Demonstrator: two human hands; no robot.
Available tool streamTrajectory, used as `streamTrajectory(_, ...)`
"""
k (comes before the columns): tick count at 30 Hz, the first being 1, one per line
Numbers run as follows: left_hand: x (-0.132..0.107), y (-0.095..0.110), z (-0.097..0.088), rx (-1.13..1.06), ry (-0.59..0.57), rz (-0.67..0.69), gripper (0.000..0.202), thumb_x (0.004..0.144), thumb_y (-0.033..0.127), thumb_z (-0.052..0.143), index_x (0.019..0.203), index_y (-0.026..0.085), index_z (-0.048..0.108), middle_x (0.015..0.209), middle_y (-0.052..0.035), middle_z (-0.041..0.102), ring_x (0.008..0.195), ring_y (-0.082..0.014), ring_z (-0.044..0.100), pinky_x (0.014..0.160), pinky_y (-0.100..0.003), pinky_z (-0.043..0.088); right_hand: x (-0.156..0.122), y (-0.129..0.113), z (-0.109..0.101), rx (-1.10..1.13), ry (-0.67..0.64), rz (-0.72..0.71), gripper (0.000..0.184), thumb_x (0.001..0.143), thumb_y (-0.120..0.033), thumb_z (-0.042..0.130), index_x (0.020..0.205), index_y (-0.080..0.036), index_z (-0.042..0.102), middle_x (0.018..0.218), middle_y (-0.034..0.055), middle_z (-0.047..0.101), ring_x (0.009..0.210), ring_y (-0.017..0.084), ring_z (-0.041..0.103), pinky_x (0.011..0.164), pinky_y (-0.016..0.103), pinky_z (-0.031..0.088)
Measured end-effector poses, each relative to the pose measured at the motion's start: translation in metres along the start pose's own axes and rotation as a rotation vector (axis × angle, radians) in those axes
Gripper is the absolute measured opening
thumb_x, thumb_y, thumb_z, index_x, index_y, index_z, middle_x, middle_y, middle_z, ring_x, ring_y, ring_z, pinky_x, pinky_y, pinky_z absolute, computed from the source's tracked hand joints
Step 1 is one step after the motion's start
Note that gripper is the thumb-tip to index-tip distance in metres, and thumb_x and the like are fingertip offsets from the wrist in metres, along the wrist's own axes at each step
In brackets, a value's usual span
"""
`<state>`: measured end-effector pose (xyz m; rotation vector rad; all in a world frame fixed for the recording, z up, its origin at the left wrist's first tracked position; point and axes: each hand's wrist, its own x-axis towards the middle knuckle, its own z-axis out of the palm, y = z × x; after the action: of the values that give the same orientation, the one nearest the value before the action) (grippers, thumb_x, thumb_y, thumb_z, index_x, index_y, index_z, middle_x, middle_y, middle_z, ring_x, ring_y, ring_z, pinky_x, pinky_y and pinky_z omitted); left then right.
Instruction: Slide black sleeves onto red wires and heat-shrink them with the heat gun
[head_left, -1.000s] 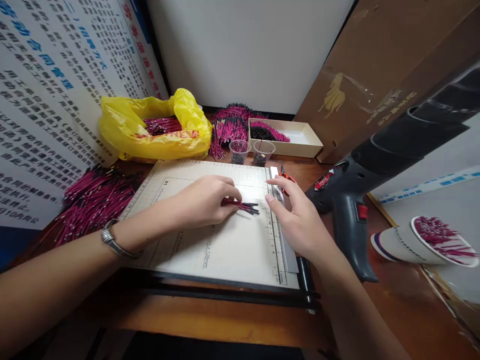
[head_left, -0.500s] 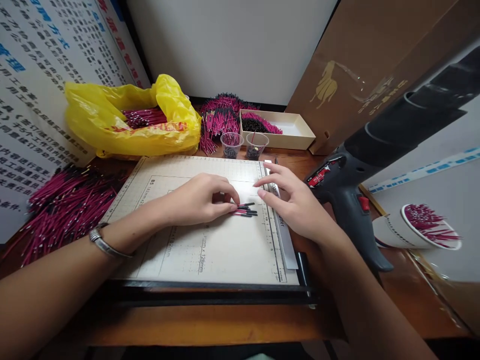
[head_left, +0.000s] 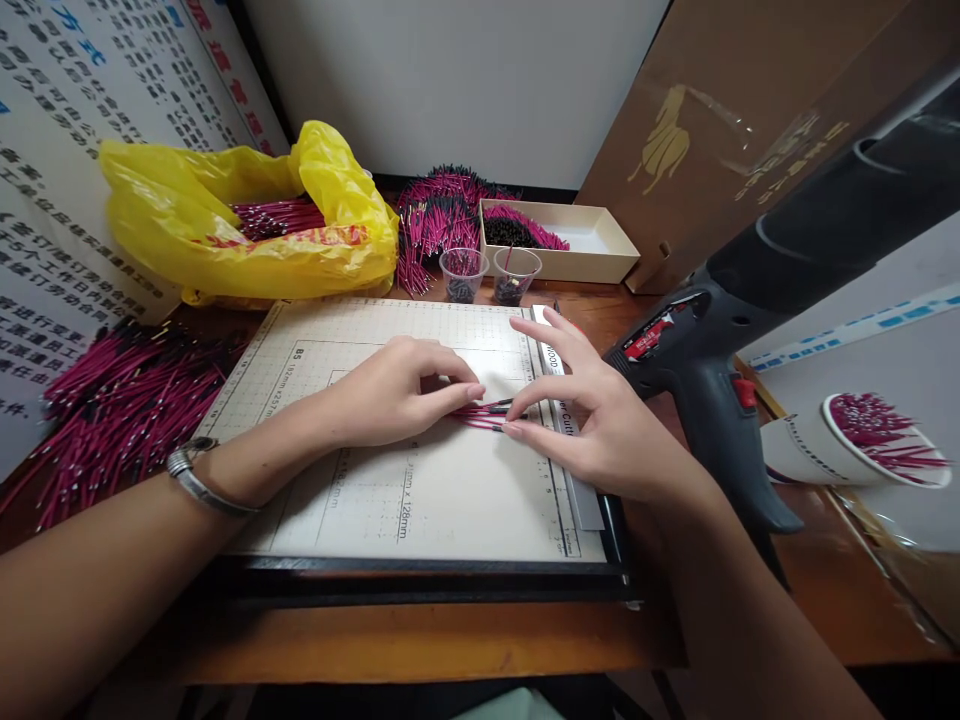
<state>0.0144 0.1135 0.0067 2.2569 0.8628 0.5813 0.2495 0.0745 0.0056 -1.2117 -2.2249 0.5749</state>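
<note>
A small bundle of magenta wires (head_left: 480,415) with black-sleeved ends lies over the gridded board of a paper cutter (head_left: 450,500). My left hand (head_left: 412,395) is closed, thumb and forefinger together at the bundle; the wires' left part runs under it out of sight. From the right, my right hand (head_left: 592,410) pinches a black wire end between thumb and forefinger, its other fingers raised above the cutter's rail (head_left: 574,450).
Loose magenta wires (head_left: 142,410) are heaped at left, near a yellow bag (head_left: 247,260) of wires. Behind the board stand two clear cups (head_left: 516,275) and a cream box (head_left: 592,265). At right are a black heat gun (head_left: 712,350) and a paper cup (head_left: 810,445) of wires.
My right hand has come left and down, its thumb and forefinger closing on a wire end. More of the wires' magenta length now shows beside my left fingers. The view has shifted slightly.
</note>
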Motion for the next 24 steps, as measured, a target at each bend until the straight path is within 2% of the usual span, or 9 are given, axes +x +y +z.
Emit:
streamTrajectory(6, -0.0037, 0.0029, -0.0076, -0.230, -0.046, -0.195, 0.035, 0.097, 0.038, 0.056, 0.076, 0.015, 0.072, 0.061, 0.0005, 0.068, 0.050, -0.0087, 0.053, 0.051, -0.019, 0.041, -0.0019, -0.0029, 0.0011, -0.077, -0.044, -0.089, 0.009, 0.084, -0.025, 0.075, 0.079, -0.027, 0.082, 0.158, 0.0060, 0.051, 0.160, 0.039, 0.024, 0.125, 0.072, 0.021)
streamTrajectory(9, -0.0054, 0.0020, -0.0092, -0.271, -0.063, -0.213, 0.035, 0.098, 0.038, 0.055, 0.078, 0.014, 0.072, 0.059, 0.0013, 0.065, 0.048, -0.0083, 0.050, 0.049, -0.019, 0.040, -0.0021, -0.0024, 0.0039, -0.090, -0.043, -0.124, 0.013, 0.087, -0.025, 0.072, 0.079, -0.028, 0.082, 0.155, 0.0049, 0.054, 0.159, 0.039, 0.027, 0.124, 0.074, 0.022)
streamTrajectory(14, -0.0052, -0.0018, -0.0107, -0.144, -0.003, -0.077, 0.034, 0.099, 0.037, 0.052, 0.089, 0.016, 0.077, 0.078, -0.0023, 0.074, 0.070, -0.0126, 0.063, 0.067, -0.022, 0.047, -0.0053, 0.0015, 0.0020, -0.096, -0.032, -0.115, 0.016, 0.092, -0.027, 0.067, 0.083, -0.026, 0.079, 0.152, 0.0041, 0.058, 0.159, 0.036, 0.029, 0.125, 0.072, 0.025)
streamTrajectory(17, -0.0054, -0.0029, -0.0099, -0.099, 0.025, 0.035, 0.030, 0.098, 0.039, 0.057, 0.094, 0.018, 0.079, 0.089, -0.0036, 0.077, 0.080, -0.0145, 0.066, 0.074, -0.025, 0.048, -0.0064, 0.0038, -0.0010, -0.137, 0.045, -0.115, 0.018, 0.094, -0.028, 0.064, 0.085, -0.025, 0.078, 0.147, 0.0055, 0.062, 0.156, 0.035, 0.034, 0.124, 0.070, 0.028)
streamTrajectory(20, -0.0066, -0.0035, -0.0071, -0.066, 0.042, 0.115, 0.020, 0.093, 0.036, 0.071, 0.100, 0.021, 0.082, 0.087, -0.0025, 0.077, 0.079, -0.0139, 0.065, 0.074, -0.025, 0.048, -0.0058, 0.0037, -0.0008, -0.199, 0.149, -0.135, 0.016, 0.094, -0.027, 0.064, 0.085, -0.025, 0.076, 0.137, 0.0054, 0.069, 0.150, 0.034, 0.045, 0.123, 0.070, 0.031)
streamTrajectory(24, -0.0082, -0.0048, -0.0040, -0.072, 0.035, 0.191, 0.017, 0.097, 0.024, 0.067, 0.103, 0.022, 0.083, 0.077, -0.0009, 0.075, 0.072, -0.0117, 0.061, 0.074, -0.025, 0.047, -0.0048, 0.0018, 0.0040, -0.227, 0.215, -0.177, 0.014, 0.095, -0.023, 0.063, 0.084, -0.024, 0.071, 0.119, 0.0048, 0.077, 0.137, 0.033, 0.059, 0.119, 0.072, 0.032)
